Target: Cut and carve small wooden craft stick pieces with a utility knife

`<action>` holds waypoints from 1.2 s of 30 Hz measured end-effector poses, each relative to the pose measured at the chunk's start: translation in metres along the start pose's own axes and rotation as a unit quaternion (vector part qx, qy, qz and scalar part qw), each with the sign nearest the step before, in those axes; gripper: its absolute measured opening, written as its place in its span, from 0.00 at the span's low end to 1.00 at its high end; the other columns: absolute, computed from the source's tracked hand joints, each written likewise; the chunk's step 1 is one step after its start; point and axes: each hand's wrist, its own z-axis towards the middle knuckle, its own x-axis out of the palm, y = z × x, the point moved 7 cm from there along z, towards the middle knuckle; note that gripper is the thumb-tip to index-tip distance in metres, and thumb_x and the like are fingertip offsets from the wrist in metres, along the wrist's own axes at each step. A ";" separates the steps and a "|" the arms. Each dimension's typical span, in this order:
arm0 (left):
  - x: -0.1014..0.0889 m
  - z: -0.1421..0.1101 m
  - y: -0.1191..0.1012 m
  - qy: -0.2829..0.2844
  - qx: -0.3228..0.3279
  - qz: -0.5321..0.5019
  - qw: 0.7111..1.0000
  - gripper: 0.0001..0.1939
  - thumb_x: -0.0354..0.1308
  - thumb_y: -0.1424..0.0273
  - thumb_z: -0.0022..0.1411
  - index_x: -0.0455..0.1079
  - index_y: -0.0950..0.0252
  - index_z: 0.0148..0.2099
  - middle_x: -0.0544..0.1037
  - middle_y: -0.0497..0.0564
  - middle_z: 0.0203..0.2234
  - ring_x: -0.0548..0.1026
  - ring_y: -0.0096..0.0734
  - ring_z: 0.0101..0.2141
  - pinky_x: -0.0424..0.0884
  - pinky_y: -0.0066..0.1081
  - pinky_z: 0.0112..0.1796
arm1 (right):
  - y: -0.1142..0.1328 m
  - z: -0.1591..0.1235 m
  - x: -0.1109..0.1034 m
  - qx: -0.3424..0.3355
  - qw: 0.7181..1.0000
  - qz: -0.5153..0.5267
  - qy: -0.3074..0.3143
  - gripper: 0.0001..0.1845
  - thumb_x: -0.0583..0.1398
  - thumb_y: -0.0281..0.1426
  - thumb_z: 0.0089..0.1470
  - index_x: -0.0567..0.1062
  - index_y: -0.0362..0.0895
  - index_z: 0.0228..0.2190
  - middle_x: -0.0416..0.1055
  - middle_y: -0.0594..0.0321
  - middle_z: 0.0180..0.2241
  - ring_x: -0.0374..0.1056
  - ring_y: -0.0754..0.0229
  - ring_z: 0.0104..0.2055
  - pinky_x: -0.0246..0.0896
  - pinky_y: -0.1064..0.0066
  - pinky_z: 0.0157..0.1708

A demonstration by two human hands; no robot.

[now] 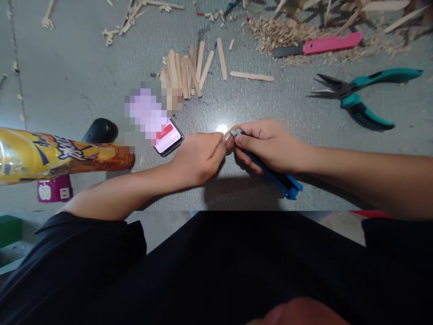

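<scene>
My left hand pinches a small wooden craft stick, most of it hidden by the fingers. Wrapped round a blue utility knife is my right hand. The knife's blade end lies against the stick, between the two hands, and its handle slants down to the right. Both hands are close together, just above the grey table near its front edge. Beyond them lies a loose pile of flat craft sticks, with a single stick to its right.
A partly blurred phone lies left of my hands. Farther left are a yellow bottle, a black object and a purple box. To the right are teal-handled pliers, a pink knife and wood shavings.
</scene>
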 end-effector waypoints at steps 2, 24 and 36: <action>-0.001 0.001 0.000 0.001 0.001 -0.027 1.000 0.23 0.47 0.60 0.83 0.64 0.59 0.32 0.71 0.47 0.22 0.68 0.32 0.25 0.60 0.38 0.31 | 0.000 0.000 0.000 -0.008 1.000 0.011 0.006 0.15 0.63 0.35 0.80 0.75 0.47 0.36 0.70 0.70 0.20 0.62 0.64 0.15 0.59 0.70 0.17; -0.002 0.003 0.002 -0.040 0.033 -0.132 0.990 0.21 0.50 0.65 0.82 0.59 0.58 0.31 0.67 0.45 0.22 0.70 0.31 0.28 0.63 0.36 0.32 | -0.005 0.003 -0.002 -0.046 0.996 0.077 0.010 0.13 0.63 0.37 0.80 0.76 0.46 0.39 0.70 0.71 0.22 0.63 0.64 0.16 0.60 0.70 0.16; -0.002 0.004 0.003 -0.038 0.020 -0.153 0.987 0.23 0.50 0.67 0.82 0.55 0.57 0.29 0.64 0.44 0.20 0.67 0.29 0.26 0.62 0.35 0.30 | -0.003 0.001 -0.002 -0.081 0.992 0.095 0.004 0.16 0.66 0.42 0.78 0.74 0.47 0.38 0.72 0.71 0.22 0.64 0.64 0.16 0.62 0.71 0.17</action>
